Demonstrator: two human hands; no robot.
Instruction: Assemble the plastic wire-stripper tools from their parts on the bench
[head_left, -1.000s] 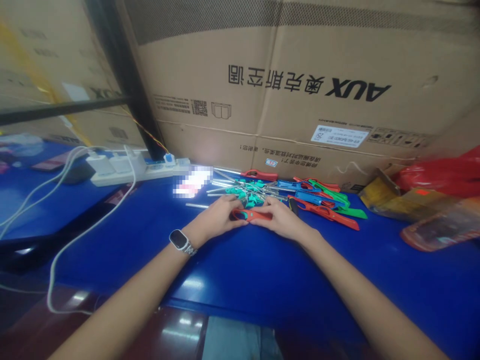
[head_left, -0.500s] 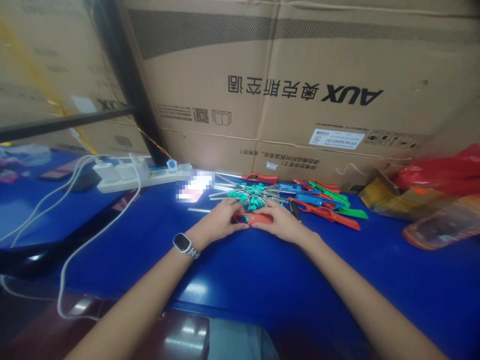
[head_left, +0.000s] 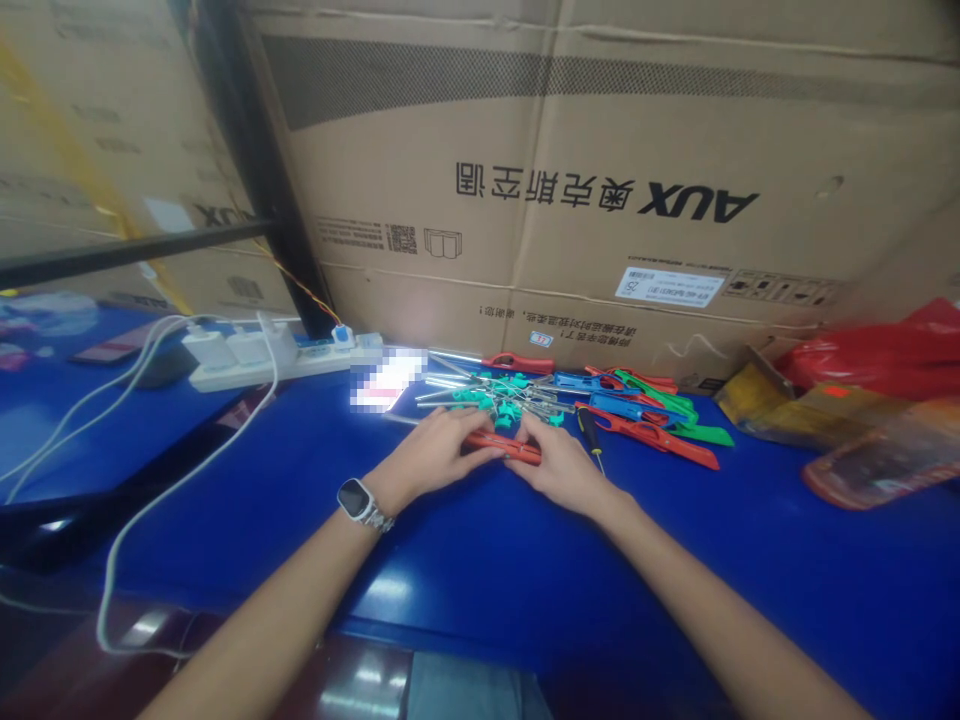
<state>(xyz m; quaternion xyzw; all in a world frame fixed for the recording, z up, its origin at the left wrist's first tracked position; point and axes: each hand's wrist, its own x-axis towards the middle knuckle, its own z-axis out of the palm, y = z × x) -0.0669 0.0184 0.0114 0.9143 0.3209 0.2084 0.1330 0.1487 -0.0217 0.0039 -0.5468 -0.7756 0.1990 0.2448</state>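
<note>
Both of my hands are closed on a red stick lighter [head_left: 517, 450] held level just above the blue table, its narrow edge with a seam facing me. My left hand [head_left: 435, 450] grips the left end, with a thin metal tube showing past it on the left. At the other end, the fingers and thumb of my right hand [head_left: 559, 462] pinch the handle. Directly behind the hands lies a heap of green plastic lighter parts [head_left: 504, 412] with metal tubes and wires. A black and yellow screwdriver [head_left: 589, 432] rests right of my right hand.
Several red, blue and green lighter handles [head_left: 660, 440] lie to the right. Behind, a red lighter [head_left: 517, 363] lies by the large cardboard box [head_left: 420, 150]. A power strip [head_left: 225, 375] with white cables and a bright blurred-out device [head_left: 388, 380] are on the left.
The lighter has been rolled in my hands, from its broad side with the trigger opening to its narrow edge. More of the screwdriver shows beside my right hand.
</note>
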